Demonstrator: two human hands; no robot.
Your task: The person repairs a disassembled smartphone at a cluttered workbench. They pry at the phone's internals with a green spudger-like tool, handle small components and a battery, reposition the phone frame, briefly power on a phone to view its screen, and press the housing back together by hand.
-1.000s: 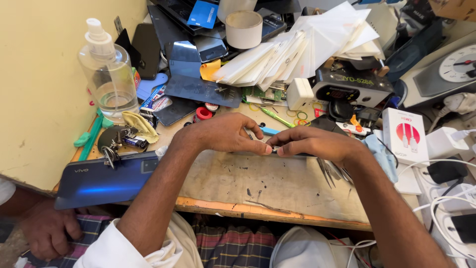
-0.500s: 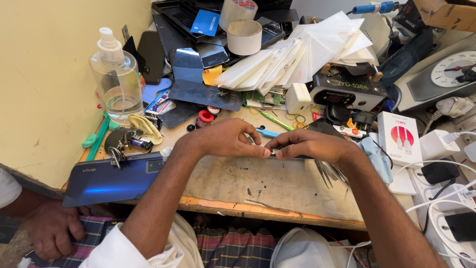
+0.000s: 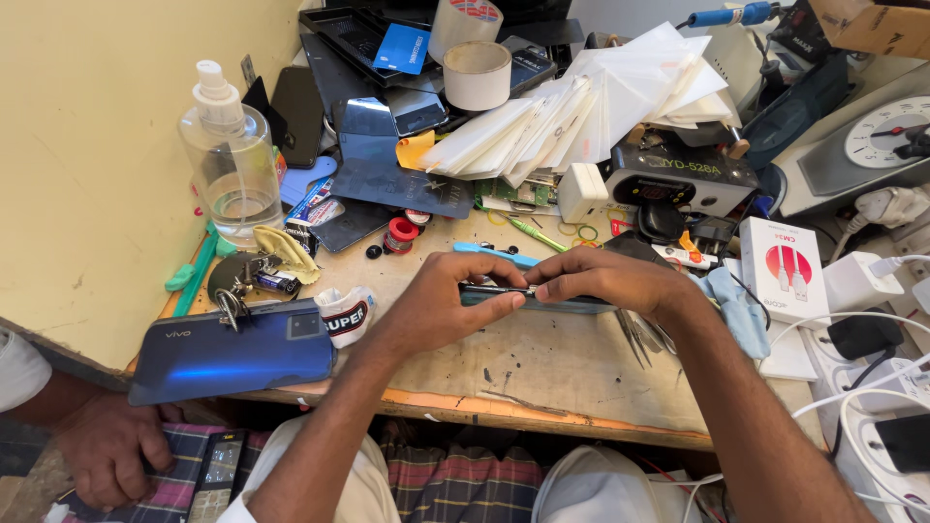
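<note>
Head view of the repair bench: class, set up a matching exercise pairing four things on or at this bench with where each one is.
Things:
1. blue phone back
2. clear pump bottle
3. roll of tape
4. thin phone

Places:
A. held edge-up between the left hand and right hand
B. far side of the bench, beside the white sheets
C. left, next to the yellow wall
D. flat at the near left edge of the bench

Pairs: 1-D, 2-C, 3-B, 4-A
</note>
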